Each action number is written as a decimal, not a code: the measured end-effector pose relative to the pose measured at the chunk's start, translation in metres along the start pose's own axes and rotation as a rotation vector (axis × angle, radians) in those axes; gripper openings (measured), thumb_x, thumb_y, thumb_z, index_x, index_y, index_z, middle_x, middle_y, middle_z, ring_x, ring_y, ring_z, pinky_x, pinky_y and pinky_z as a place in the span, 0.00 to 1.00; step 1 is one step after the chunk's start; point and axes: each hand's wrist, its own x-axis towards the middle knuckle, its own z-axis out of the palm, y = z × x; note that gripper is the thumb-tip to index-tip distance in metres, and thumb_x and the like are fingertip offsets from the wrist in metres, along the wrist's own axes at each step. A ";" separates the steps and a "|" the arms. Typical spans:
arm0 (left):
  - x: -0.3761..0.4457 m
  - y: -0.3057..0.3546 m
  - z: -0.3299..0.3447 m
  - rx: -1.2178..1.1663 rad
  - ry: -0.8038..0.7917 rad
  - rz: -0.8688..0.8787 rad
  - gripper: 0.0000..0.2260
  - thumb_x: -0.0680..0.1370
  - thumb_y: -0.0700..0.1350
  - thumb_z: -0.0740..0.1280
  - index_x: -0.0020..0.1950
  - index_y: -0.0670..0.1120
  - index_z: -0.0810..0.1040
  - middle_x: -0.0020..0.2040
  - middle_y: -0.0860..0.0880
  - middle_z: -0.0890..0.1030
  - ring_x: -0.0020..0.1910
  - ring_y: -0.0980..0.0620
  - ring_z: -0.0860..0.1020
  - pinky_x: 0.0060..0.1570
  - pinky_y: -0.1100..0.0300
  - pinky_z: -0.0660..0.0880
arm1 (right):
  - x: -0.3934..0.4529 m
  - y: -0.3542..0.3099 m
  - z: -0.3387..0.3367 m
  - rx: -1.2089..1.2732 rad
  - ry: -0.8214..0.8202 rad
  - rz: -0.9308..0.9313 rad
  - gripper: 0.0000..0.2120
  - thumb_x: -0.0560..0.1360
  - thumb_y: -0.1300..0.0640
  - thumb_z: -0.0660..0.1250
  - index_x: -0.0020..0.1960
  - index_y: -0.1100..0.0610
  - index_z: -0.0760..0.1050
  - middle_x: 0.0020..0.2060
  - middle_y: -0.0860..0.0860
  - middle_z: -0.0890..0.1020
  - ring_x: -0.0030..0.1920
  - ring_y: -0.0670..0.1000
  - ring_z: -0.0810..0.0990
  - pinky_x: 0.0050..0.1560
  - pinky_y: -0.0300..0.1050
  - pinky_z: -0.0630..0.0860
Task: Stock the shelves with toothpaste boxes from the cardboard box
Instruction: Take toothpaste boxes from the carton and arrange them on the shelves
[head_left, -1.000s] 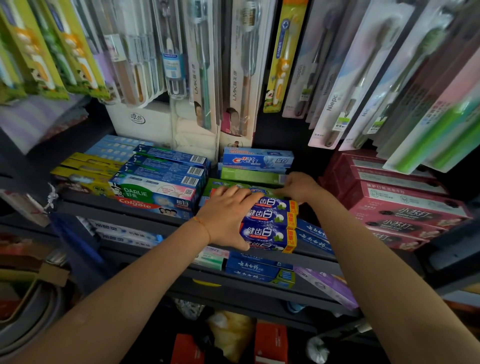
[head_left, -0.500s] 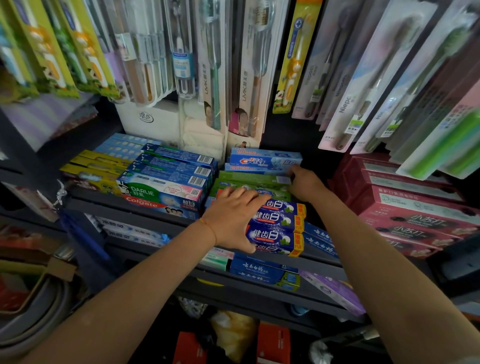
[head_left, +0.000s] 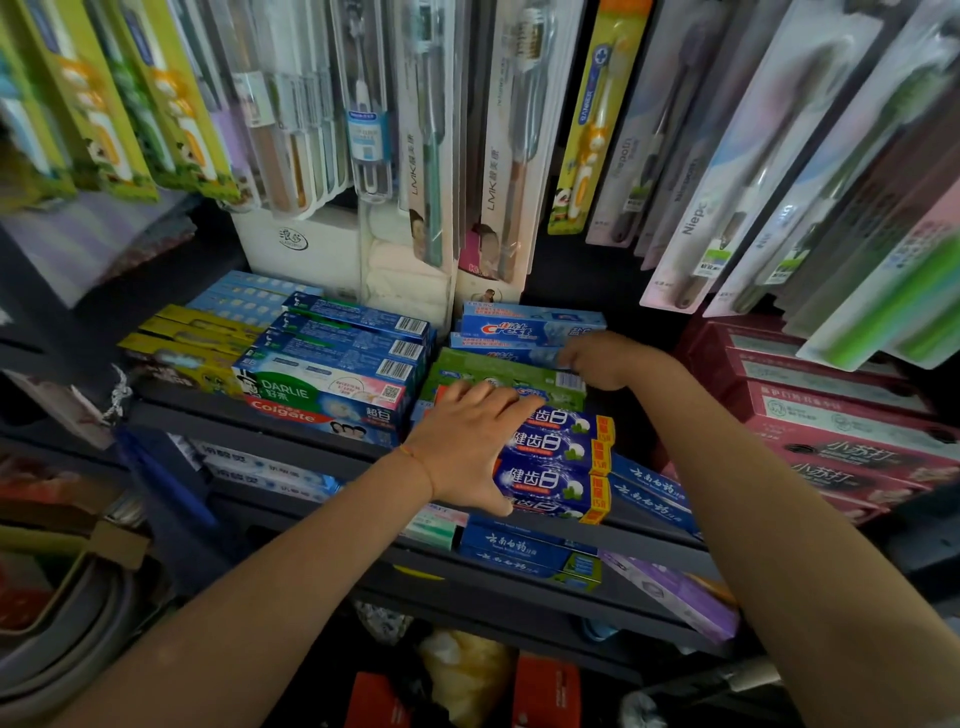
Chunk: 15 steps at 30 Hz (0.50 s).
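Note:
My left hand (head_left: 467, 441) lies flat, fingers spread, on the left end of a stack of dark blue toothpaste boxes (head_left: 556, 457) on the dark shelf (head_left: 270, 426). Behind them lie green toothpaste boxes (head_left: 498, 371) and, further back, light blue Crest boxes (head_left: 519, 328). My right hand (head_left: 605, 361) reaches to the right end of the lower Crest box, fingers curled against it. The cardboard box is not in view.
Darlie and Colgate boxes (head_left: 332, 389) and yellow boxes (head_left: 182, 353) fill the shelf's left side, dark red boxes (head_left: 831, 415) the right. Packaged toothbrushes (head_left: 519, 130) hang above. A lower shelf (head_left: 519, 582) holds more blue and purple boxes.
My right hand has moved back and up from the green boxes to the Crest boxes. My left hand stays on the dark blue stack. The camera has moved closer.

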 end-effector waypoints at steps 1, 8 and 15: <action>0.000 0.000 0.000 0.001 0.003 -0.001 0.52 0.64 0.69 0.71 0.80 0.52 0.51 0.72 0.51 0.64 0.69 0.49 0.62 0.68 0.52 0.55 | 0.002 -0.005 -0.001 0.027 0.000 -0.015 0.14 0.80 0.60 0.58 0.61 0.54 0.79 0.63 0.55 0.77 0.59 0.56 0.76 0.55 0.44 0.73; 0.001 0.000 0.000 0.001 0.001 -0.006 0.52 0.64 0.69 0.71 0.80 0.52 0.51 0.73 0.51 0.64 0.69 0.49 0.62 0.68 0.52 0.55 | 0.007 -0.012 0.016 0.125 -0.067 0.013 0.18 0.80 0.42 0.62 0.59 0.56 0.75 0.54 0.50 0.75 0.57 0.54 0.76 0.51 0.45 0.71; 0.000 0.000 0.000 -0.004 -0.007 -0.008 0.52 0.64 0.69 0.71 0.80 0.52 0.51 0.73 0.51 0.64 0.69 0.49 0.61 0.69 0.52 0.55 | 0.003 -0.006 0.013 0.265 -0.083 0.045 0.18 0.76 0.42 0.67 0.56 0.53 0.67 0.50 0.53 0.75 0.44 0.50 0.74 0.39 0.44 0.72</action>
